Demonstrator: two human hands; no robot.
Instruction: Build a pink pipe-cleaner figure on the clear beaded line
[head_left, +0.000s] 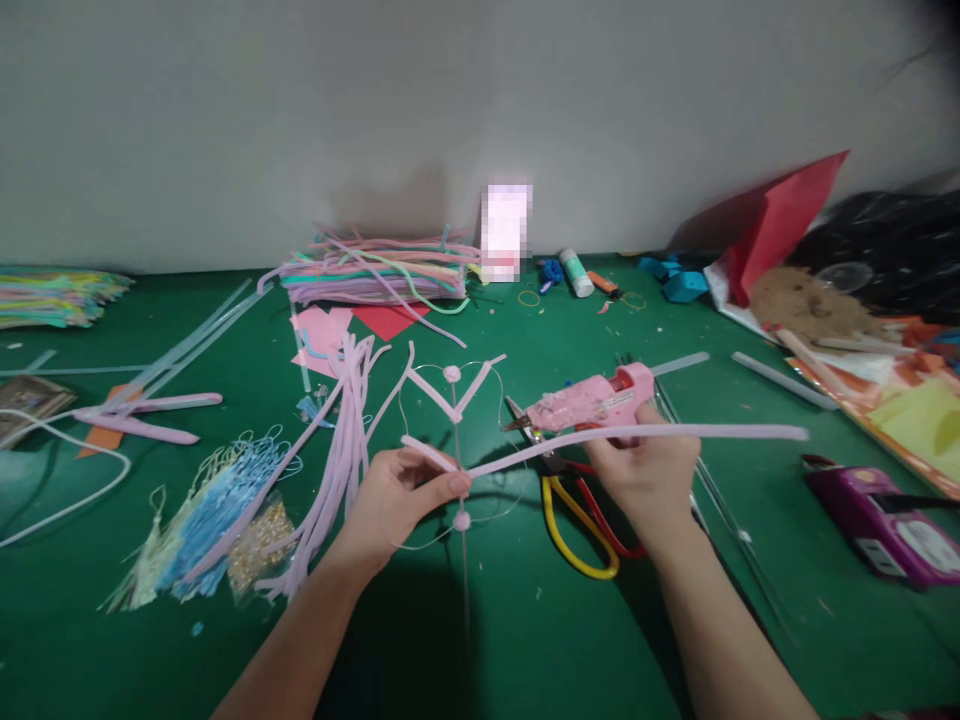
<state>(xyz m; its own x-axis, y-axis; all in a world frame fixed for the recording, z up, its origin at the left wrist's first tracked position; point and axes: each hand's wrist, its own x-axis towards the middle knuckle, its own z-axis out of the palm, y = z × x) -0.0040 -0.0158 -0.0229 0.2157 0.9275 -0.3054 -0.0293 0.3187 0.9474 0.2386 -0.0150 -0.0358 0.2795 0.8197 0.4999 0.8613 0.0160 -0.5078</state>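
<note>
A thin wire frame [463,565] with a round outline and a straight stem carries short lilac pipe cleaner pieces in a V [455,412] and small lilac balls. My left hand [401,500] pinches the frame and a long lilac pipe cleaner [540,445] at the stem, below the V. To the right, the pipe cleaner's length runs through the fingers of my right hand [652,475], its end sticking out past it. Just behind the right hand is a pink glue gun [581,402], its handle partly hidden. Pliers [570,525] with one yellow and one red handle lie below the gun.
Loose lilac pipe cleaners [341,450], tassels [210,520] and a bag of beads [262,540] lie left. A pipe cleaner bundle [382,270] sits by the wall. A purple device [885,525], clear sticks [784,382] and coloured paper [911,425] are on the right.
</note>
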